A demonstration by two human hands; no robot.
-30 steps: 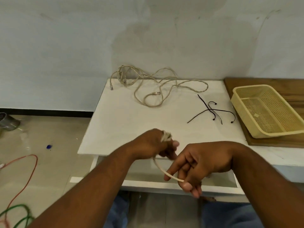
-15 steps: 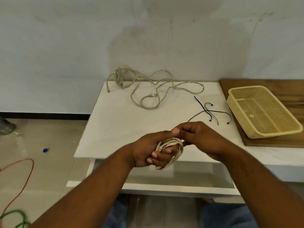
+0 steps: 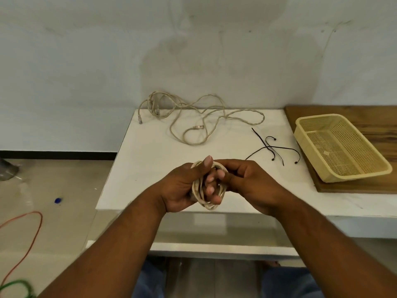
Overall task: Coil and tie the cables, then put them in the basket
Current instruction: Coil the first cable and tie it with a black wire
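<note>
Rectangular yellow perforated-plastic basket (image 3: 352, 176) on wood board (image 3: 376, 117). Left of it, left hand (image 3: 180, 188) and right hand (image 3: 251, 181) both grip a beige cable coil (image 3: 196, 191).

Beige coiled cable (image 3: 196, 188) in grip. Thin black plastic ties (image 3: 279, 147) beyond-right of grip. Pale-yellow mesh-patterned plastic basket (image 3: 354, 177) farther right.

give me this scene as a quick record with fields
left hand: grips the coiled cable, fingers through its loops
right hand: pinches the same cable
loose cables: tangled at the table's far edge
basket: on the wooden board, no cables inside
black ties: on the table, left of the basket
</note>
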